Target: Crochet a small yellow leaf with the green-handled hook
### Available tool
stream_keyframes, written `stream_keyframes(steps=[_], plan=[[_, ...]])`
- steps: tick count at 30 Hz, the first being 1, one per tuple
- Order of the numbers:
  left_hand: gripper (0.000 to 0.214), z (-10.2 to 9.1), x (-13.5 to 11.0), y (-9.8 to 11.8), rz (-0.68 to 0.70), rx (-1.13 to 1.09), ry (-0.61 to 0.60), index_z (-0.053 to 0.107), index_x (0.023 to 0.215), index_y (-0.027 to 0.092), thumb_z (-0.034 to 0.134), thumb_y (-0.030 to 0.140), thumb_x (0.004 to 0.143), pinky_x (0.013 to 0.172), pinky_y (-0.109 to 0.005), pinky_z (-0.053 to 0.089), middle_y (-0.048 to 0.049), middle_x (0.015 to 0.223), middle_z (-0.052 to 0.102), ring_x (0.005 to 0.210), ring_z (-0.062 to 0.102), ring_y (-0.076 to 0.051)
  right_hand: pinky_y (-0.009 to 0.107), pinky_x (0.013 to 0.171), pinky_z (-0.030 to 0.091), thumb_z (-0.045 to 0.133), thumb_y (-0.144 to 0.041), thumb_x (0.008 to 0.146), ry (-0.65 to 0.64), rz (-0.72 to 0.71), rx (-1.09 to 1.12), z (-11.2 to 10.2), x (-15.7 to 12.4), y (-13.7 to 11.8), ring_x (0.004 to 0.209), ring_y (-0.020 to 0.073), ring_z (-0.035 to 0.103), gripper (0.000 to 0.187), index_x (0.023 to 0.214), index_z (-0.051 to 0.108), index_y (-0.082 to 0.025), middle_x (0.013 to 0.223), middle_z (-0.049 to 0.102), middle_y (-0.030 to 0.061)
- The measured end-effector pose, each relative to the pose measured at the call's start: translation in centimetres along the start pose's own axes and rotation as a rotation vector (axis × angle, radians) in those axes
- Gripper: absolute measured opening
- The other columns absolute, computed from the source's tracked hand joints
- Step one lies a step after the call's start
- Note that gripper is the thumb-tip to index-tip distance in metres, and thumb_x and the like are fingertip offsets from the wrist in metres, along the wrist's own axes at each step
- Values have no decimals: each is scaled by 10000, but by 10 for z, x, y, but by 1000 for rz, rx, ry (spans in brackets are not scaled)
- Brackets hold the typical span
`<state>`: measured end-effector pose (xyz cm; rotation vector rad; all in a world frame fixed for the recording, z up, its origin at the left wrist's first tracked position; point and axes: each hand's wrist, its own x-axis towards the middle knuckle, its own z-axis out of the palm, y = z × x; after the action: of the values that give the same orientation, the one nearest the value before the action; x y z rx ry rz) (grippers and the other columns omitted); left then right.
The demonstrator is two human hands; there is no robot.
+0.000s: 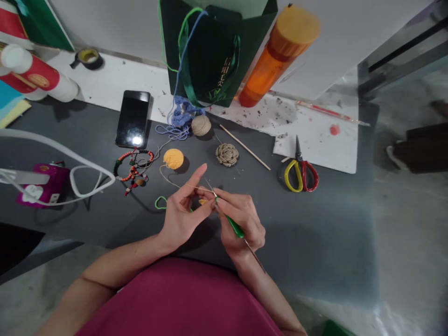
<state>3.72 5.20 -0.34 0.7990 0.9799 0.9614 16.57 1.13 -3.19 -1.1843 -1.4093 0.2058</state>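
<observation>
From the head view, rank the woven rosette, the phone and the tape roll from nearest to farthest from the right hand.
1. Woven rosette, just beyond the right hand, which holds the crochet hook.
2. Phone, farther off to the left.
3. Tape roll, far back left by the wall.

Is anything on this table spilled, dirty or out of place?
Dark specks are scattered over the white sheet, beside a red stain. The orange bottle stands tilted next to the green bag.
</observation>
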Motion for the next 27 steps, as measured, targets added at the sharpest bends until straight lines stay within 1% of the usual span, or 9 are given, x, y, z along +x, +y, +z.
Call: stream_keyframes(steps=[3,7,9,10,12,15,17,23,27], plan=[[756,0,0,0,-8,-27,-8,662,1425,284,891,141,718,809,-287,554,26,783,759,783,663,-153,383,713,628,735,-106,888,69,113,112,4,-3,-1,870,203,798,343,1131,741,-348,1097,849,8],[750,-3,7,-1,-318,-301,-174,696,1378,277,948,229,674,816,-275,536,36,784,750,760,670,-120,353,702,625,683,-274,957,97,403,473,8,2,-3,819,181,772,67,992,719,-319,892,826,-19],[733,-4,9,-2,-419,-368,-231,721,1343,270,963,241,652,858,-287,533,34,793,744,775,676,-114,332,657,615,657,-356,968,36,503,551,6,6,-3,754,174,751,77,933,680,-291,794,777,-25],[742,-5,10,-3,-416,-365,-236,717,1350,269,963,234,651,862,-287,532,38,783,734,772,672,-110,333,653,615,646,-368,970,13,524,552,5,7,-3,741,173,742,100,923,663,-282,771,757,-24],[803,-4,9,-3,-328,-306,-203,663,1421,280,949,216,674,821,-263,531,55,753,707,743,652,-98,353,685,623,628,-345,975,2,504,493,2,8,-2,764,180,738,89,935,652,-269,777,740,-14],[903,-2,5,-2,-158,-180,-141,533,1542,286,921,228,728,746,-230,526,61,745,699,722,635,-96,379,729,619,614,-279,982,30,383,338,0,7,-2,808,192,740,53,977,664,-262,824,744,6],[925,0,3,-1,-98,-118,-119,482,1578,275,905,252,755,736,-230,536,52,755,712,725,639,-106,378,728,609,601,-248,989,34,315,260,-1,6,-3,802,187,737,68,1001,667,-265,850,749,8],[911,2,-1,1,-38,-13,-58,478,1585,259,891,264,773,778,-263,571,16,794,751,776,677,-144,370,736,603,590,-162,981,29,215,225,1,7,-3,827,181,741,151,1067,656,-267,874,743,4],[907,2,-1,0,-44,-24,-50,489,1576,277,895,261,765,779,-274,570,19,796,749,778,676,-149,380,732,610,579,-139,978,21,183,204,1,6,-2,819,184,747,189,1098,653,-265,891,758,16]])
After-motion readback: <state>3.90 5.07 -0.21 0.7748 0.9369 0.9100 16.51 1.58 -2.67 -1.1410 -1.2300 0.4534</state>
